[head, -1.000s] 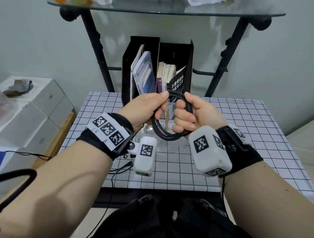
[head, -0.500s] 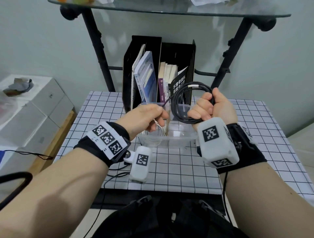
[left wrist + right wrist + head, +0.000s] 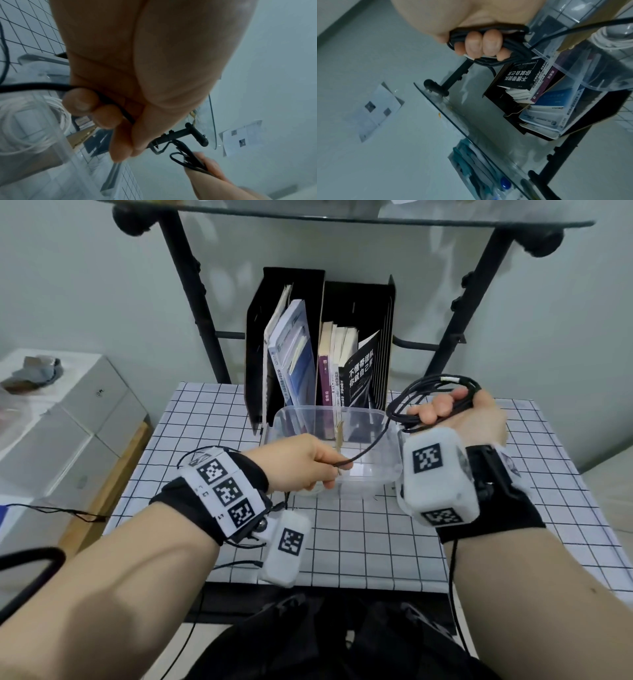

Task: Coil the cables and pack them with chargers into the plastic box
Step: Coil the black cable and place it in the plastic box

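Note:
A black cable (image 3: 432,392) is looped into a coil that my right hand (image 3: 455,414) grips above the right end of the clear plastic box (image 3: 298,414); in the right wrist view the fingers (image 3: 481,44) curl round the bundled strands (image 3: 513,50). One loose strand (image 3: 368,445) runs down to my left hand (image 3: 305,467), which pinches it over the box's front. In the left wrist view the strand (image 3: 34,86) passes under the curled fingers (image 3: 80,102). A white coiled cable (image 3: 29,105) lies inside the box.
The box stands on a grid-patterned table (image 3: 359,535). Behind it a black file holder (image 3: 322,296) with books stands under a glass shelf on black legs (image 3: 191,296). White drawers (image 3: 68,419) stand at the left.
My hands have moved apart: the right lifted the coil up and to the right, the left dropped toward the box front, drawing out a loose strand between them.

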